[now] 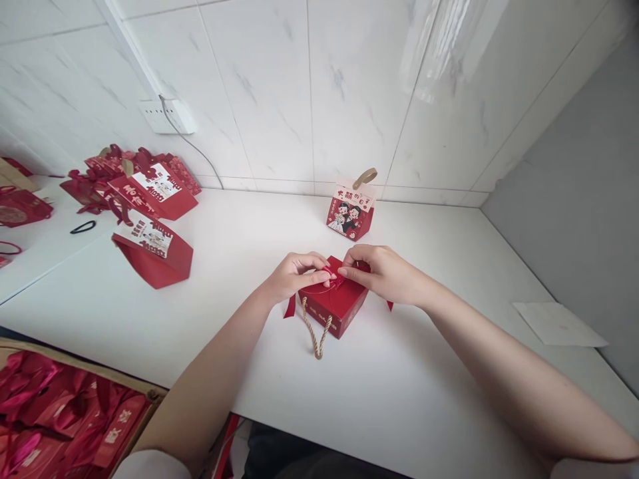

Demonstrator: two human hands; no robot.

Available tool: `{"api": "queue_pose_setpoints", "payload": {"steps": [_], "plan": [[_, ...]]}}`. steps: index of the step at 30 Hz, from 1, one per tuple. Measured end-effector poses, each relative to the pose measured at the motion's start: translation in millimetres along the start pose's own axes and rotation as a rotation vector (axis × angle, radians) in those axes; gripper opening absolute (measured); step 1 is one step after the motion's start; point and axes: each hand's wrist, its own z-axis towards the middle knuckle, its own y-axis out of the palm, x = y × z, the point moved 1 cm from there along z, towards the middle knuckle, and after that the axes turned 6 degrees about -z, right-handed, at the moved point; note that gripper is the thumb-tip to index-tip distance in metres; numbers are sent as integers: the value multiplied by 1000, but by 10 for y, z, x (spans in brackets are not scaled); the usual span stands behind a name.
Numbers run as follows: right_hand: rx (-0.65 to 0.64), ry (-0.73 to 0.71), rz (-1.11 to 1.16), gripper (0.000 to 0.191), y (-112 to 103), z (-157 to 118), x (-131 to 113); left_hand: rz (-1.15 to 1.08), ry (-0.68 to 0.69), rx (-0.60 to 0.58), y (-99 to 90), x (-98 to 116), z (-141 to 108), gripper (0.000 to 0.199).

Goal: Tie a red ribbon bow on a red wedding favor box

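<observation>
A red gift box with a twisted gold rope handle lies on the white table in front of me. Red ribbon runs over its top, one tail hanging past the left side and another past the right. My left hand pinches the ribbon above the box's left part. From the right, my right hand is closed on the ribbon near the middle of the top. The fingers partly hide the knot area between both hands.
A small printed box with a tan loop stands against the wall. Red boxes with printed cards sit at the left. A carton full of red ribboned boxes is at lower left. White paper lies at right; a cable hangs from the socket.
</observation>
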Motion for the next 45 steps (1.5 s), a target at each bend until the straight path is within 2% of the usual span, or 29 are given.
{"api": "queue_pose_setpoints", "payload": {"steps": [4, 7, 9, 11, 14, 19, 24, 37, 41, 45], "plan": [[-53, 67, 46, 23, -15, -15, -30, -92, 57, 11, -51, 81, -27, 14], [-64, 103, 49, 29, -20, -18, -20, -33, 97, 41, -166, 207, -79, 15], [-63, 120, 30, 34, -25, -19, -9, 22, 27, 19, -236, 286, -121, 15], [-65, 129, 8, 36, -28, -20, -3, 63, -103, -30, -269, 343, -157, 17], [-76, 134, -8, 36, -28, -21, -6, 158, -231, -55, -242, 382, -177, 32], [-115, 128, -39, 40, -19, -33, -21, 275, -314, 5, -125, 323, -132, 42], [-148, 105, -71, 40, -12, -46, -18, 262, -266, 6, -81, 259, -102, 45], [-163, 122, -161, 40, -76, -26, 3, 299, -217, 13, -105, 243, -89, 45], [-176, 147, -170, 39, -98, -14, 9, 301, -251, 23, -113, 248, -91, 46], [-226, 249, -134, 39, -165, -41, 46, 221, -349, -25, -213, 270, -129, 43]]}}
